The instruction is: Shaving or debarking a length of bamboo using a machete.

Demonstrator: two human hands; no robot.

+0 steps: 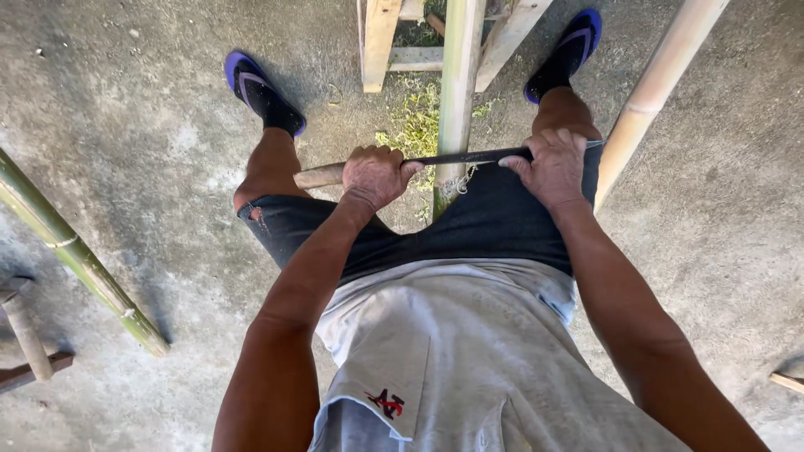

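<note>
A person stands astride an upright bamboo pole [457, 92], drawing a long blade [469, 156] across it with both hands. The left hand [374, 174] has a closed grip on the wooden handle [318, 176]; the right hand [553, 166] presses closed over the blade's far end. Pale shavings curl at the cut (the stripping looks barely begun, judging by the green skin above). The pole's lower part is hidden behind dark shorts [494, 222].
</note>
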